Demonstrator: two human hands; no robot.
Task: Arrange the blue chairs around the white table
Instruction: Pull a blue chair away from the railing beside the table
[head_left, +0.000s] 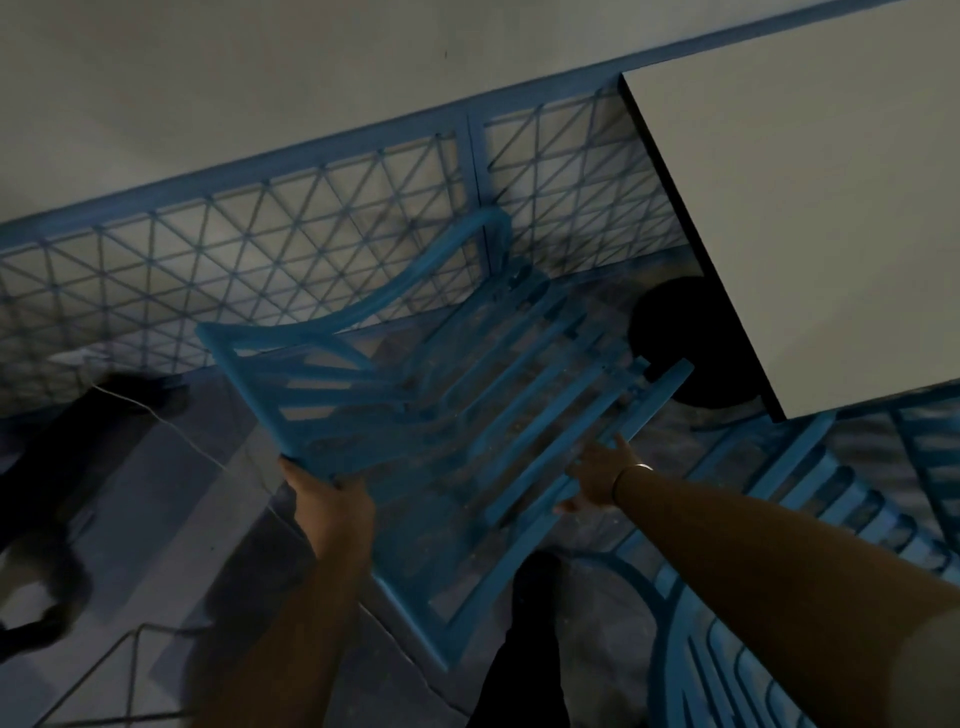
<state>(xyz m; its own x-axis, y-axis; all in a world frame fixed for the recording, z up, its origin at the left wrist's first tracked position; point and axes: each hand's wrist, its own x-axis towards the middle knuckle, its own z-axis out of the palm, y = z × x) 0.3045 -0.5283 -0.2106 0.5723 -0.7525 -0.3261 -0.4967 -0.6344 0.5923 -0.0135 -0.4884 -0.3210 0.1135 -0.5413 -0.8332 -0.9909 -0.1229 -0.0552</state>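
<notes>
I see the blue chair (467, 395) tilted beside the railing (260, 249), its seat slats running diagonally toward the white table's (831, 208) near corner and its backrest on the left. My left hand (327, 499) grips the backrest's near corner, arm stretched forward. My right hand (597, 478) lies spread and unclenched on the seat slats.

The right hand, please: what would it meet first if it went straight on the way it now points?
Probably a seat slat of the blue chair, which the right hand seems nearly to touch; the black table base lies beyond. Depth is unclear.
</notes>
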